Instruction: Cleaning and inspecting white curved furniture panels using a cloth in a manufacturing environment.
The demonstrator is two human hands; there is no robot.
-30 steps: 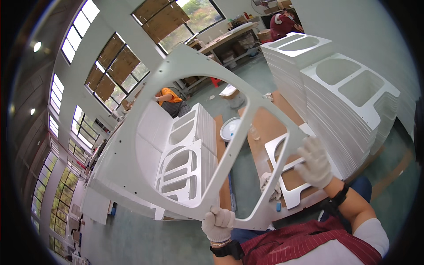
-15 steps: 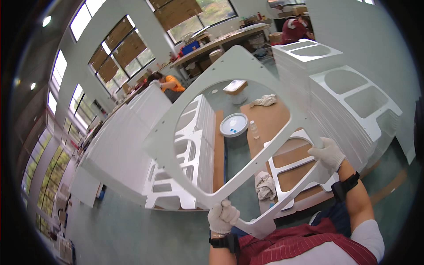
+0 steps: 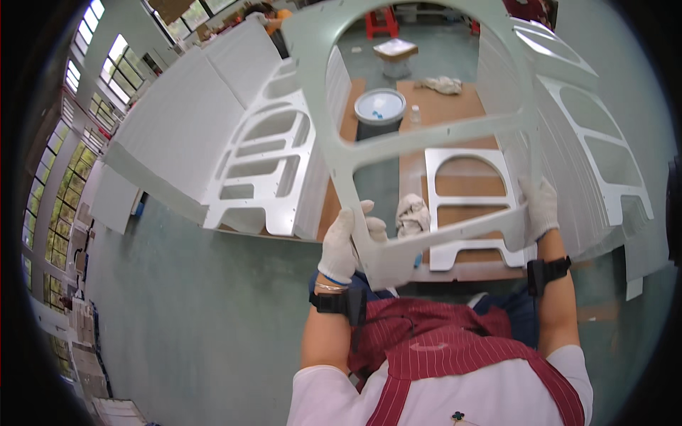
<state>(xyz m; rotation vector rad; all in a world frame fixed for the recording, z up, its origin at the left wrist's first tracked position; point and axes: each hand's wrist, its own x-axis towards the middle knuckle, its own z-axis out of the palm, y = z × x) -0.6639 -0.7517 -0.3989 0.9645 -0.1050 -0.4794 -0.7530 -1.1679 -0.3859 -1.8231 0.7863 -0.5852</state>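
Between my hands I hold up a white cut-out panel (image 3: pixel 435 139) with a large rounded opening and a smaller opening below a crossbar. My left hand (image 3: pixel 339 247), in a white knit glove, is closed on its lower left edge, thumb and fingers on either side. Gloved too, my right hand (image 3: pixel 543 206) grips the lower right edge; its fingers are partly hidden and blurred. Beyond the held piece, a similar white panel (image 3: pixel 472 201) lies on brown cardboard. A crumpled white cloth (image 3: pixel 413 215) sits beside that panel's left edge.
Stacks of white panels stand on the left (image 3: pixel 283 218) and right (image 3: pixel 611 186). Farther off are a pale-lidded bucket (image 3: pixel 380 105), a small clear bottle (image 3: pixel 415 113), a rag (image 3: pixel 442 85), a box-topped stand (image 3: pixel 396 50) and a red stool (image 3: pixel 382 23). A person in orange (image 3: pixel 279 15) is behind the left stack.
The panel has turned from a slant to nearly upright. My left hand has moved up and slightly left, my right hand down and slightly right. The view has tilted downward.
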